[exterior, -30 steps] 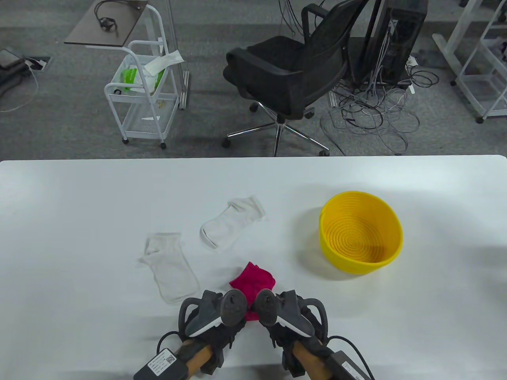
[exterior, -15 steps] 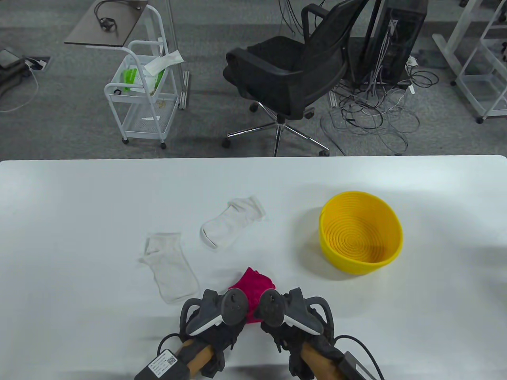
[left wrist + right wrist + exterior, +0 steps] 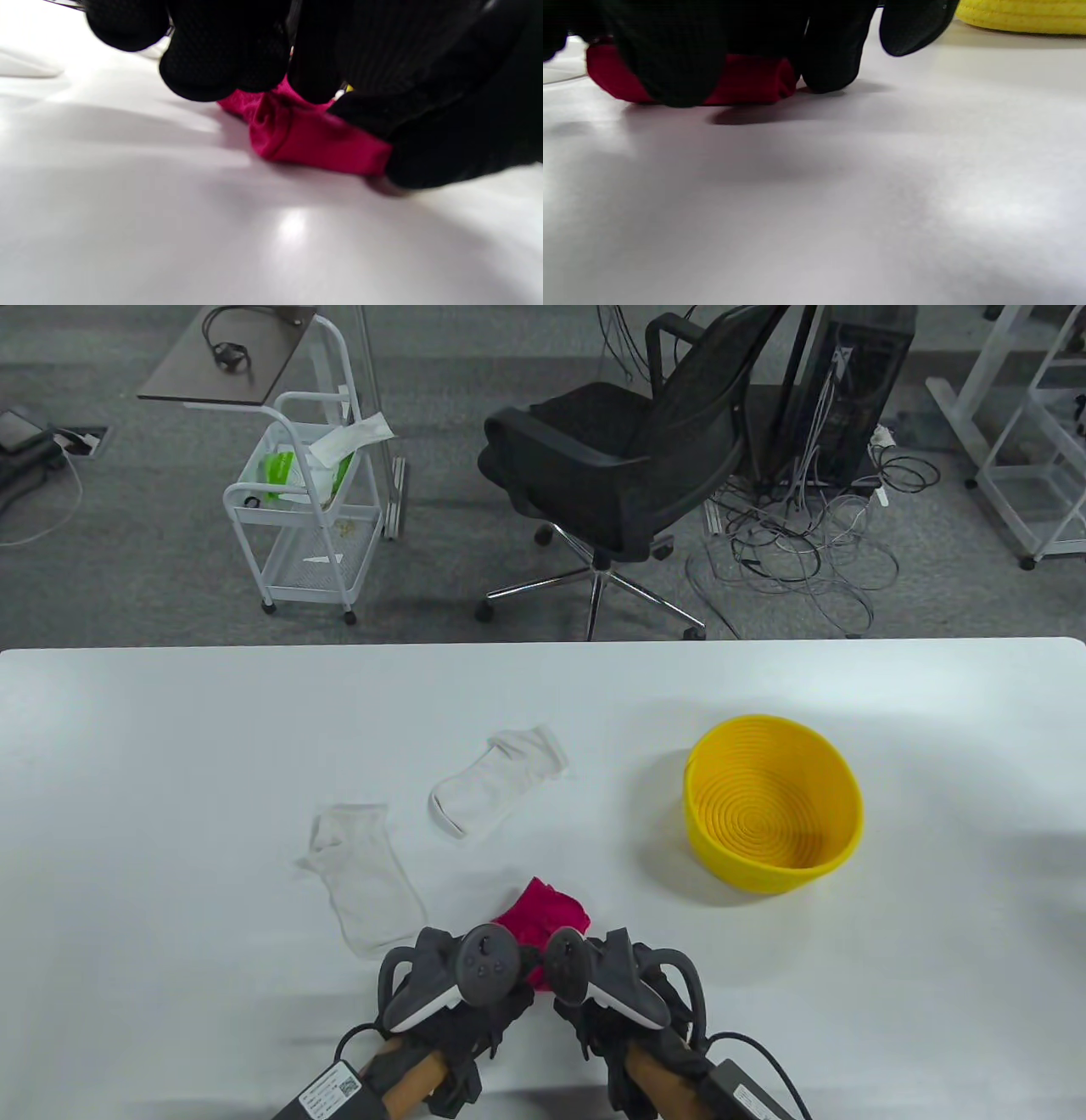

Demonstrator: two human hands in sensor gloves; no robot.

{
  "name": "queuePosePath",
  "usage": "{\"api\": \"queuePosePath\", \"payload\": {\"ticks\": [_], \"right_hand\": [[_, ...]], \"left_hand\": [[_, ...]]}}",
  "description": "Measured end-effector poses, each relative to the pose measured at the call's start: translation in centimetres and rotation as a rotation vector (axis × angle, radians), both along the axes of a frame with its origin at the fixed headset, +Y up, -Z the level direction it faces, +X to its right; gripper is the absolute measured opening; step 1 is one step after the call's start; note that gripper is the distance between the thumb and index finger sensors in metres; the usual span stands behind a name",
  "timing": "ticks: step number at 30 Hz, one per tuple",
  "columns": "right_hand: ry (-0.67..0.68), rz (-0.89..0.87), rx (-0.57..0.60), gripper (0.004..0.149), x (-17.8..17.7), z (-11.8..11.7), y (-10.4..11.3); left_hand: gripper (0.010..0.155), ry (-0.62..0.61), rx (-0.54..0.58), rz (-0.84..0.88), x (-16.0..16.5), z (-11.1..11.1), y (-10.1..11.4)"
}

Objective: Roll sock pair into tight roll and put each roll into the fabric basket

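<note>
A magenta sock pair [image 3: 543, 918] lies near the table's front edge, its near end wound into a roll [image 3: 314, 146] on the white table top. My left hand [image 3: 475, 976] curls its fingers [image 3: 225, 55] over the roll's left part. My right hand [image 3: 585, 980] grips the roll's right end [image 3: 746, 82] with curled fingers [image 3: 831, 59]. The trackers hide most of both hands from above. A yellow woven basket [image 3: 721, 848] stands empty to the right; its side [image 3: 1022, 17] shows past my right hand.
Two white socks lie flat on the table: one [image 3: 365, 878] left of my hands, the other [image 3: 496, 785] further back at the middle. Beyond the far edge stand a black office chair [image 3: 628, 449] and a white cart [image 3: 310, 500].
Both hands have shifted slightly leftward and closed in together, and less of the magenta sock's flat part shows beyond the trackers than one second ago.
</note>
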State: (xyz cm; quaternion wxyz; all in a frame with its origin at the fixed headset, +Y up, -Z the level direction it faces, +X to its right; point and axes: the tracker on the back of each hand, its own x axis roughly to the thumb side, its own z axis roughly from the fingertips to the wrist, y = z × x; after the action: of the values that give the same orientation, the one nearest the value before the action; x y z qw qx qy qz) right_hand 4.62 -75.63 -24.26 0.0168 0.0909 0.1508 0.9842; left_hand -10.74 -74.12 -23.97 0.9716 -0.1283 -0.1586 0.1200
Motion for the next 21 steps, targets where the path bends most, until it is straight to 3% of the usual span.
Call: {"api": "queuePosePath", "payload": {"ticks": [11,14,17,21], "right_hand": [[-0.023,-0.02,0.059,0.045,0.1,-0.5,0.0],[-0.023,-0.052,0.016,0.044,0.3,-0.5,0.2],[-0.011,-0.054,0.011,0.044,0.5,-0.5,0.5],[0.033,-0.087,0.132,0.041,0.7,0.2,2.3]], "left_hand": [[0.057,0.026,0.017,-0.074,0.8,-0.7,-1.7],[0.049,0.003,0.066,-0.091,1.0,-0.7,-1.8],[0.046,-0.007,0.045,-0.086,1.1,-0.7,-1.8],[0.045,0.016,-0.001,-0.038,0.7,-0.8,-1.8]]}}
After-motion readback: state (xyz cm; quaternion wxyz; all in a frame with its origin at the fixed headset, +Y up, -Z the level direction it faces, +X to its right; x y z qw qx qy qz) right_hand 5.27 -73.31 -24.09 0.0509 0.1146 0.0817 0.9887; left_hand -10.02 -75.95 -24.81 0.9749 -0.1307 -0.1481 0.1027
